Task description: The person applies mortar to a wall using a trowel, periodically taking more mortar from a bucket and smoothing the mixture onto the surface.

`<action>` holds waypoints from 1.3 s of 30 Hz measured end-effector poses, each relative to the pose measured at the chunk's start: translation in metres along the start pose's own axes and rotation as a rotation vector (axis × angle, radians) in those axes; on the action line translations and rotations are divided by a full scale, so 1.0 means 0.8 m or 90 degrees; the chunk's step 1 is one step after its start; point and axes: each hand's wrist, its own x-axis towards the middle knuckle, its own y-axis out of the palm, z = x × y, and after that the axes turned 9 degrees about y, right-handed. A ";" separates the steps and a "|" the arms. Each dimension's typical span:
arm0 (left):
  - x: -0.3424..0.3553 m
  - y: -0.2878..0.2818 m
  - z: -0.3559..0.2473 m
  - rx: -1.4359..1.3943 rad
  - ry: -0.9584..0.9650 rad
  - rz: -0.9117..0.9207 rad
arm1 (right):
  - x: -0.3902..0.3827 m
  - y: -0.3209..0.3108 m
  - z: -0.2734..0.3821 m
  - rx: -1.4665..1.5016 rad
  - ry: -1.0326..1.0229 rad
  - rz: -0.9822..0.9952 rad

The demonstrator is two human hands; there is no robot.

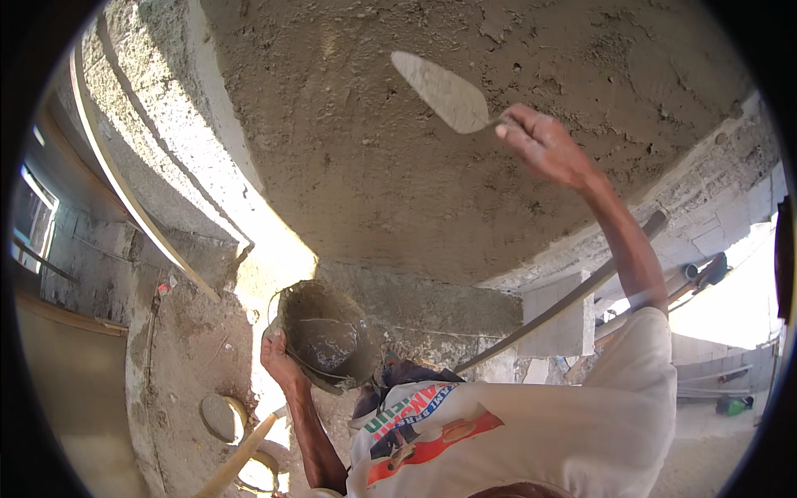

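My right hand (548,148) is closed round the handle of a pointed trowel (446,95). The blade points up and left in front of a wall of damp grey-brown mortar (374,174); whether it touches the surface I cannot tell. Low on my left, my left hand (282,361) grips the rim of a bucket (305,304) and holds it tilted. A wet grey mix (325,344) lies inside, and dried mortar coats the bucket's walls.
A long straight bar (564,305) leans at the right, near a pale block (552,319). A thin strip (124,187) stands at the left. Below are a round mortar-filled container (222,417), a wooden pole (241,455) and rubble. A green object (734,405) lies far right.
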 end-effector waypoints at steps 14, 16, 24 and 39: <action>0.005 0.101 0.005 -0.053 -0.014 0.350 | -0.205 0.494 -0.019 -0.320 -0.224 0.168; -0.002 0.118 -0.027 -0.013 0.019 0.381 | -0.213 0.473 0.000 -0.252 -0.211 0.180; -0.005 0.118 -0.053 0.008 0.049 0.394 | -0.214 0.507 -0.001 -0.114 -0.188 0.376; -0.073 0.084 -0.030 -0.112 0.012 -0.038 | -0.042 0.201 -0.078 0.426 0.166 0.721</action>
